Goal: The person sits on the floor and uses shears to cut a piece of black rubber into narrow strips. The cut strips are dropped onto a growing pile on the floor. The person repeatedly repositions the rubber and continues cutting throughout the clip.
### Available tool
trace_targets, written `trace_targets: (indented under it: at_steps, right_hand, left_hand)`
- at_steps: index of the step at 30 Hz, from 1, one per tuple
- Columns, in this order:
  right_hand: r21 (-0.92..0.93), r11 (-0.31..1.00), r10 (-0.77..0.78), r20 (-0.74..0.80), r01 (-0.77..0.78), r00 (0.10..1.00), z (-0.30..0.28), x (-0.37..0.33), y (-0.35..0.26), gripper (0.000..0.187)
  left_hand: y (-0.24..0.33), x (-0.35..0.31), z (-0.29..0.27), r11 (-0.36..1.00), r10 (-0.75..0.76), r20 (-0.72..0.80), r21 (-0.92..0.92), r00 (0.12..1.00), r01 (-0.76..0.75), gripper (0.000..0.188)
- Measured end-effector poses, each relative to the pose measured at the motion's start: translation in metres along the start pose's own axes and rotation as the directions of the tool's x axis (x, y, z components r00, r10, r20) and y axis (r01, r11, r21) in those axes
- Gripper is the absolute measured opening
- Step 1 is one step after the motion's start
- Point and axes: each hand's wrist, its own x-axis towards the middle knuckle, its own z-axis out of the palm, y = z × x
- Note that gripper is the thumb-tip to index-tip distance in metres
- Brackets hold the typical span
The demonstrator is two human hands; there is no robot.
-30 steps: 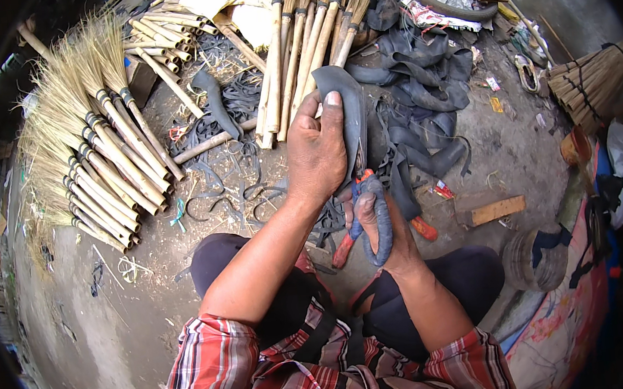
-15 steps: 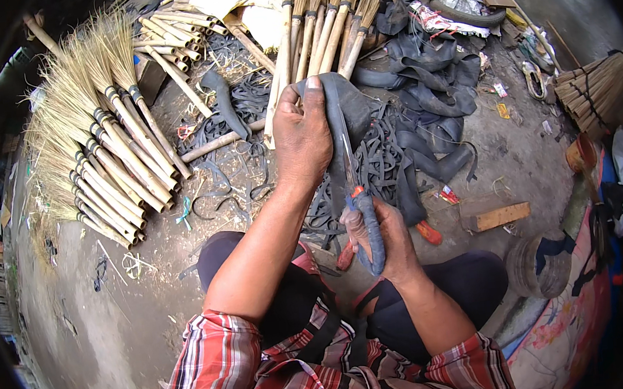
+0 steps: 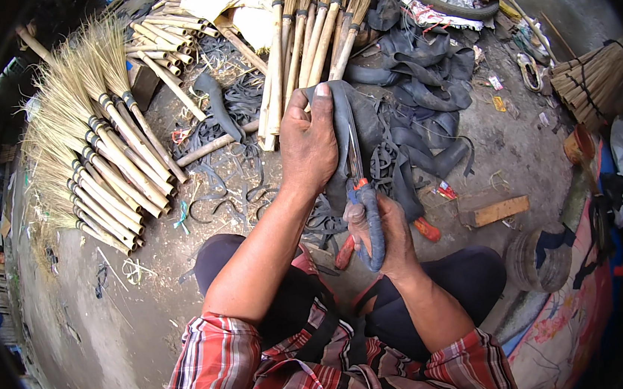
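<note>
Thumb (image 3: 322, 99) straight, left hand (image 3: 308, 146) on rubber (image 3: 366, 118)

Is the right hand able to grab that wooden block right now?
Probably not just yet: the right hand is busy holding the scissors. The wooden block lies uncovered, though, off to that hand's right.

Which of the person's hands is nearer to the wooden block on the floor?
Right. The right hand, gripping scissors, is left of the wooden block; the left hand, holding dark rubber, is farther left and higher in the picture.
</note>
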Motion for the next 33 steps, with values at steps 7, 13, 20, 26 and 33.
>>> trace_targets:
  at_steps: [7, 13, 20, 26, 33]
  right_hand:
    - [0.033, 0.985, -0.169, -0.074, 0.172, 0.983, -0.007, 0.009, -0.006, 0.042]
    - [-0.062, 0.991, -0.122, -0.058, 0.119, 0.991, -0.012, 0.004, 0.001, 0.044]
    - [0.012, 0.986, -0.164, -0.142, 0.167, 0.976, -0.014, 0.011, -0.007, 0.045]
    - [0.05, 0.993, -0.104, -0.101, 0.109, 0.989, -0.017, 0.007, -0.018, 0.044]
    - [0.033, 0.987, -0.154, -0.117, 0.159, 0.981, -0.027, 0.011, -0.013, 0.04]
  left_hand:
    - [0.002, -0.012, 0.008, 0.997, -0.074, 0.123, 0.041, 0.99, 0.069, 0.032]
    - [0.0, -0.008, 0.009, 0.998, -0.05, 0.122, -0.025, 0.991, 0.053, 0.032]
    - [-0.002, -0.014, 0.007, 0.991, -0.09, 0.217, 0.121, 0.972, 0.065, 0.029]
    - [0.0, -0.013, 0.005, 0.99, -0.134, 0.28, -0.007, 0.95, 0.142, 0.029]
    - [0.003, -0.015, 0.008, 0.98, -0.198, 0.347, 0.051, 0.917, 0.192, 0.031]
